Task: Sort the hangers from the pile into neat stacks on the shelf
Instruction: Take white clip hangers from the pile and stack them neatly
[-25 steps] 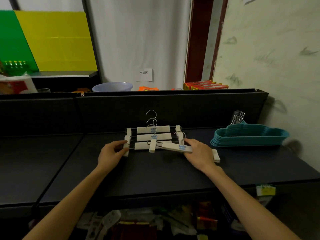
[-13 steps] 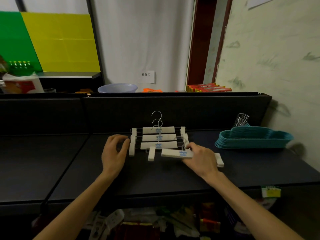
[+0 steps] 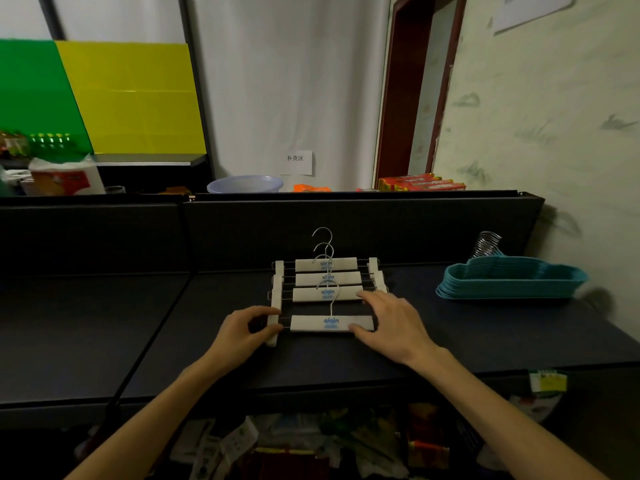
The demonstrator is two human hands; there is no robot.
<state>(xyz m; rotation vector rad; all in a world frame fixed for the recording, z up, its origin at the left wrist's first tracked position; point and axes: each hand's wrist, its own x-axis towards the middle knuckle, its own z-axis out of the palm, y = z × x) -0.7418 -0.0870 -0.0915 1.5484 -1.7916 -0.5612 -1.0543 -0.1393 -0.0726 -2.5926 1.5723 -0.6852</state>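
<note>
Probably shop stockroom: goods shelves (image 3: 346, 358)

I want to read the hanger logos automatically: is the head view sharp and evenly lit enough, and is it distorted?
Head view: dim overall, with the dark shelf swallowing detail. The blue logo on the nearest white hanger is readable, the ones farther back softer. Wide-angle bending bows the shelf's back panel and the doorframe. The teal hanger stack throws a soft shadow on the wall. No strong glare.

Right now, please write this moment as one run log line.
left hand: gripping front white hanger clip | right hand: flat on its bar | teal stack: untouched
</note>
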